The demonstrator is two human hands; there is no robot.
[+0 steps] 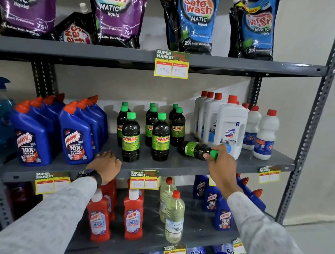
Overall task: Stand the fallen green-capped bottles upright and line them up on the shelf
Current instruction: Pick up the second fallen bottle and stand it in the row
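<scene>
a: since the bottle (195, 149) lies on its side near the shelf (179, 165) front, why grip it at the cap?

b: probably for leverage; the right hand (220, 164) pinches the green cap end, fingers curled round it, ready to tip it up beside the standing rows (161, 134). the left hand (106, 165) rests flat on the shelf edge, fingers together, likely to steady.

a: and the setting?

b: grey metal racking against a pale wall, price tags (172, 64) clipped on.
</scene>
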